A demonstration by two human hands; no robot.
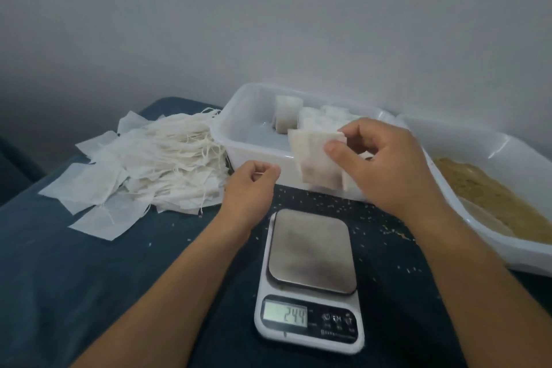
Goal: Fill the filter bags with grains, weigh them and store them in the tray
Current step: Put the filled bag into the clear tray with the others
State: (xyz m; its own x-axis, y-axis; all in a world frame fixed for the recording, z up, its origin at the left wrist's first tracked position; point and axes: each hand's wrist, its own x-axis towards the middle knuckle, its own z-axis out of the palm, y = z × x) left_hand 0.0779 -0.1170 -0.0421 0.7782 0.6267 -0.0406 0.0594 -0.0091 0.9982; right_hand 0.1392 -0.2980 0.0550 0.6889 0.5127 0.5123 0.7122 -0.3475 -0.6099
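Filter bag (318,163), part-filled and darker toward its bottom, is hanging from the right hand (385,161), which is pinching its top edge between thumb and fingertips, in the air in front of the near wall of the tray (239,116) and beyond the scale (310,281). Holding it by the top is probably keeping the grains from spilling out of the mouth. The left hand (254,185) is curling loosely beside it, thumb and forefinger nipping what looks like the bag's thin drawstring, most likely to pull the mouth closed; the string itself is too fine to follow with certainty.

Filled bags (286,116) are standing upright inside the tray, packed toward its right side, which suits storing many in rows. The scale is sitting square in front of the person with a bare platform, though its display is reading what seems to be 244; the digits are slightly blurred. My judgement is that this bag is on its way into the tray.

Empty bags (143,164) are lying in a loose heap within the left hand's reach. The grain bin (493,197) is being cut off by the right edge, so its full extent is hidden. Stray grains are dotting the dark cloth (89,278). The right hand is covering part of the tray's contents, so the count of stored bags is unclear.
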